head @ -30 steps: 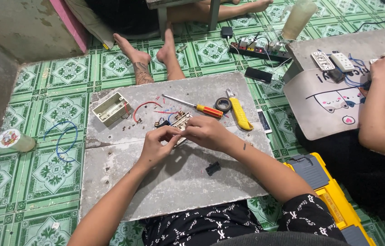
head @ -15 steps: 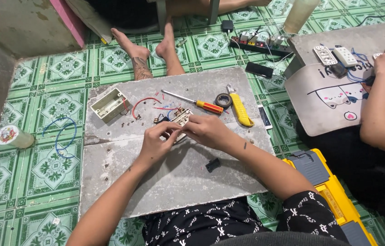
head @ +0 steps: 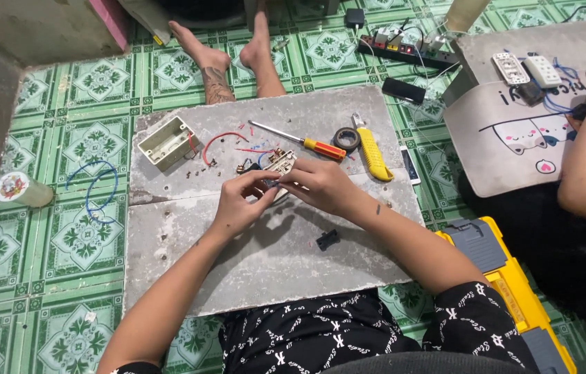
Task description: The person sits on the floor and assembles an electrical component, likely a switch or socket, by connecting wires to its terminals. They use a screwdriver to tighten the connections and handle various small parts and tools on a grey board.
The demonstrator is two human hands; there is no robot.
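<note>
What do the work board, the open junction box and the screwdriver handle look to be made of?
Work board: likely cement or fibre-cement sheet, matte grey, chalky and scuffed, with a crack line across it.
Junction box: looks like moulded plastic, cream, with a dull finish and thin even walls.
Screwdriver: handle seems to be glossy plastic, orange and red; the shaft looks like bare metal.

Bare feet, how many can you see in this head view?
2. One bare foot rests on the green patterned floor tiles past the grey board's far edge; the other foot lies just right of it. More may be hidden outside the frame.
</note>
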